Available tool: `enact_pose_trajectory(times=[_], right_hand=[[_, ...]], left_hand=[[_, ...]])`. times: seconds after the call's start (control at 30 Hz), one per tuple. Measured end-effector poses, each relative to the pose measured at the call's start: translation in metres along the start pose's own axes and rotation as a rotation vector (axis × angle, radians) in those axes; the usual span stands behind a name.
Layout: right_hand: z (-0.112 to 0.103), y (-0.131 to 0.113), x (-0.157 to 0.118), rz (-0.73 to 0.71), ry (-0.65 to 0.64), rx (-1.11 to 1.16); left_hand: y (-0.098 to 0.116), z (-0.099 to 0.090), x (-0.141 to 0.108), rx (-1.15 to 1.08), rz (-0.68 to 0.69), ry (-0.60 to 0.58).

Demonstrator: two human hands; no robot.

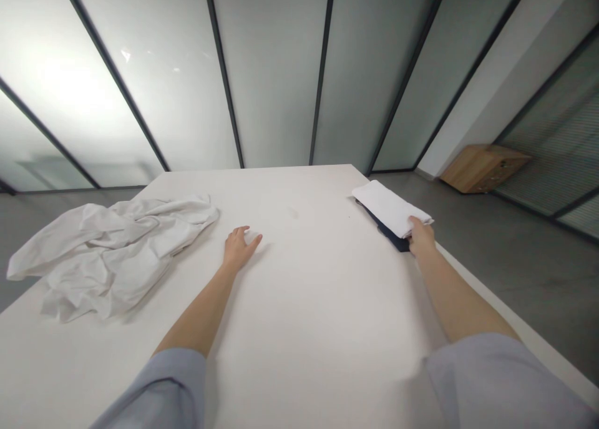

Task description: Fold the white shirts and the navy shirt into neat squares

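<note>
My right hand (421, 235) grips the near corner of a folded white cloth (390, 207), with the thumb on top and the fingers mostly hidden. Below that cloth lies a dark navy folded cloth (400, 244), showing along its left and near edges. Over the left part of the table, my left hand (239, 248) is open, its thumb and fingers apart. A small pale patch shows between them; I cannot make out what it is. To its left, a large white cloth (116, 248) lies crumpled, partly over the table's left edge.
Both arms reach over a white table (304, 304), whose right edge runs close beside the folded cloths. Beyond its far edge stands a frosted glass partition (276, 73) with dark frames. A wooden cabinet (482, 167) stands on the grey floor (505, 254) at the right.
</note>
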State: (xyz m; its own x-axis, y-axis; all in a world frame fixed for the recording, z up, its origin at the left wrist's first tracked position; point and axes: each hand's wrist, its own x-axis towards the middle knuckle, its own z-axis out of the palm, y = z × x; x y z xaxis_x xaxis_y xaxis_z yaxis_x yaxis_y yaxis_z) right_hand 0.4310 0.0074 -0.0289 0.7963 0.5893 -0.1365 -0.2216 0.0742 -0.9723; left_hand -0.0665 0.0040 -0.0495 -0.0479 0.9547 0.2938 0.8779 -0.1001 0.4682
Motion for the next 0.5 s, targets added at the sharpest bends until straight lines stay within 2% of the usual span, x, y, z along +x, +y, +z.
enact_pose_trajectory(times=[0.1,0.27,0.5], right_hand=[[0.002,0.0,0.002,-0.02,0.072,0.1],[0.002,0.003,-0.004,-0.078,0.042,0.325],[0.002,0.011,0.002,-0.079,0.199,0.115]], left_hand=[[-0.001,0.0,0.0,0.001,0.008,0.002],[-0.003,0.003,0.001,0.019,0.01,0.011],[-0.005,0.004,0.002,0.032,0.007,0.002]])
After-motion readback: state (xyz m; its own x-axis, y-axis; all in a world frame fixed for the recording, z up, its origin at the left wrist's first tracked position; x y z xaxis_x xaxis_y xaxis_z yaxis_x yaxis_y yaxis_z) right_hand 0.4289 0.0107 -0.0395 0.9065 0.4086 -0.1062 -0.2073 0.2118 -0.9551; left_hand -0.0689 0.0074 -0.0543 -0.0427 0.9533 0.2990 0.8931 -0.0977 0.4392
